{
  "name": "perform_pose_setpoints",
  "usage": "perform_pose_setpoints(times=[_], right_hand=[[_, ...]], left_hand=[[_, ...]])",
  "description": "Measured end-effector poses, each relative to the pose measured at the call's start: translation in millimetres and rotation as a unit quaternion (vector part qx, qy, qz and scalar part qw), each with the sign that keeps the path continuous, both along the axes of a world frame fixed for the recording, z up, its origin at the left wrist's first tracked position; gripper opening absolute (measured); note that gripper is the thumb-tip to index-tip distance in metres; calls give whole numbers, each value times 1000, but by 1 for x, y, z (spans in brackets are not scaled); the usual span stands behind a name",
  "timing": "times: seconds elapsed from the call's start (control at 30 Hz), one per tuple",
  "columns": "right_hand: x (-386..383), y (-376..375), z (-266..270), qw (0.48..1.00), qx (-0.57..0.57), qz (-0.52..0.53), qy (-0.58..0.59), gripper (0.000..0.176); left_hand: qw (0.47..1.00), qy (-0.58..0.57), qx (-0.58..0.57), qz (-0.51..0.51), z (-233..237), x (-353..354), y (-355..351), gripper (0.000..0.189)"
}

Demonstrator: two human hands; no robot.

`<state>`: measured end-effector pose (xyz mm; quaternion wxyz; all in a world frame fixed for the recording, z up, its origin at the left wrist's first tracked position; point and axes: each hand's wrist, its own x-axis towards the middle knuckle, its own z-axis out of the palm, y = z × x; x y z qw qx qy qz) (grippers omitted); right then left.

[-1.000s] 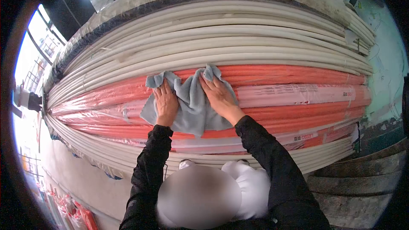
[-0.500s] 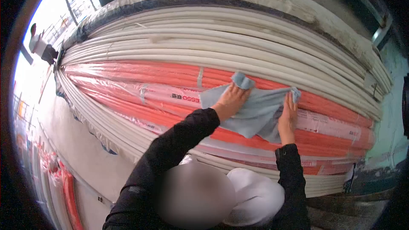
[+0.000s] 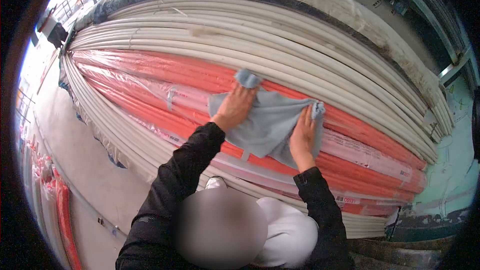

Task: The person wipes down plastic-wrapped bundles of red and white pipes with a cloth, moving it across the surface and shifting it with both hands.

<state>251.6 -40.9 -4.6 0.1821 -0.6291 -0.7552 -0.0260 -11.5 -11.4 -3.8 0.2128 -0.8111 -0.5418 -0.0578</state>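
Observation:
A grey-blue cloth (image 3: 272, 122) is spread over the bundles of red pipes (image 3: 155, 67) wrapped in clear plastic. At the cloth's left side, my left hand (image 3: 235, 107) grips it, with a bunched bit sticking out past the fingertips. My right hand (image 3: 303, 137) holds the right side, where another crumpled corner shows beyond the fingers. Between the hands the cloth hangs in loose folds against the pipes. The thumbs are partly hidden by cloth and hands.
Long white pipes (image 3: 225, 35) lie behind the red ones, and more white pipes (image 3: 125, 120) run along the near side. A metal frame (image 3: 455, 65) stands at the right. At the far left is another person (image 3: 52, 29). More red pipes (image 3: 65, 220) lie at lower left.
Both hands and the cloth appear farther left in view, still holding the same sides. The whole view has also shifted, so the pipes sit a little differently.

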Motion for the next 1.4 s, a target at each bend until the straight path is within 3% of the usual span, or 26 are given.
perform_pose_setpoints(times=[0.07, 0.17, 0.3, 0.4, 0.53, 0.63, 0.73, 0.83, 0.93, 0.97, 1.03, 1.1, 1.23, 1.3, 1.4], right_hand=[[-21, -5, 15, 998, -46, 39, 10, 67], [-44, 0, 10, 983, -12, 185, -8, 71], [-60, -3, 19, 982, -16, 190, 0, 60], [-58, -1, 14, 980, -6, 197, -9, 69], [-57, -5, 12, 983, 1, 183, 23, 62], [-49, -7, -1, 976, 37, 211, 44, 59], [-17, -9, -15, 970, 48, 236, 44, 57], [17, -18, -10, 977, 60, 201, 28, 55], [53, -22, -8, 983, 87, 156, 32, 53], [63, -29, -7, 985, 93, 139, 35, 52], [80, -43, -11, 989, 94, 110, 45, 55], [90, -61, -21, 993, 65, 100, 26, 59], [97, -78, -43, 984, 115, 134, -29, 67], [94, -79, -42, 990, 73, 117, -39, 69], [69, -87, -8, 994, 17, 107, -32, 72]], left_hand=[[998, -5, 8, 68, -8, -39, 0, 64], [988, -33, 61, 138, -10, -88, -2, 65], [981, -80, 90, 153, -9, -96, 4, 73], [969, -156, 9, 190, 11, -61, 1, 80], [967, -198, -63, 149, 4, -21, -1, 79], [976, -209, -18, 58, -12, 1, -5, 72], [996, -82, -10, 25, -14, 30, -26, 67], [958, -279, -62, -38, -24, 61, -39, 67], [983, -144, -40, -110, -20, 88, -54, 66], [978, -171, 16, -119, -19, 98, -55, 59], [984, -126, -23, -122, -15, 110, -60, 58], [988, -67, 18, -138, -14, 117, -63, 59], [989, -23, -51, -136, -23, 128, -68, 61], [990, -1, -78, -115, -28, 132, -70, 63], [987, -60, 28, -143, -24, 118, -66, 64]])
